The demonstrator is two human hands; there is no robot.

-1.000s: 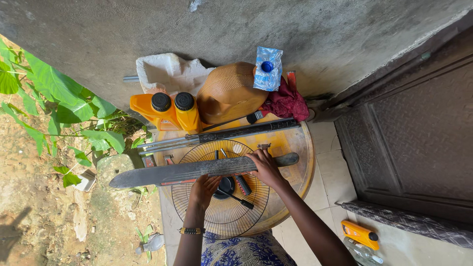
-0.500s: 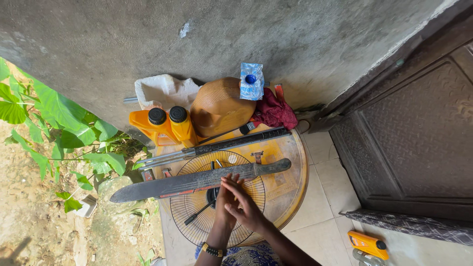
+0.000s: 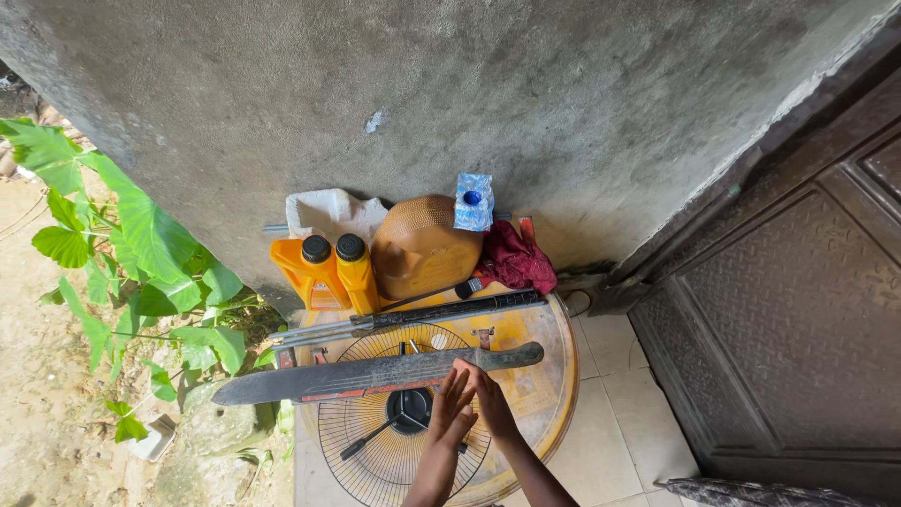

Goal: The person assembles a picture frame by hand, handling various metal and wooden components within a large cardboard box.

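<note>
So our left hand (image 3: 450, 413) and right hand (image 3: 490, 402) sit pressed together, open and holding nothing, just at 6 o'clock of the machete (image 3: 375, 376), which runs 9-to-3 across the fan guard (image 3: 375, 451), right slightly nearer its handle.

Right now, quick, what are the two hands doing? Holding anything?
Left hand: open, fingers straight, holding nothing, fingertips near the long machete above the round fan grille.
Right hand: open, pressed against the left hand, holding nothing.

Bright, even daylight, soft shadows, sharp focus, with wide-angle bending at the edges.
</note>
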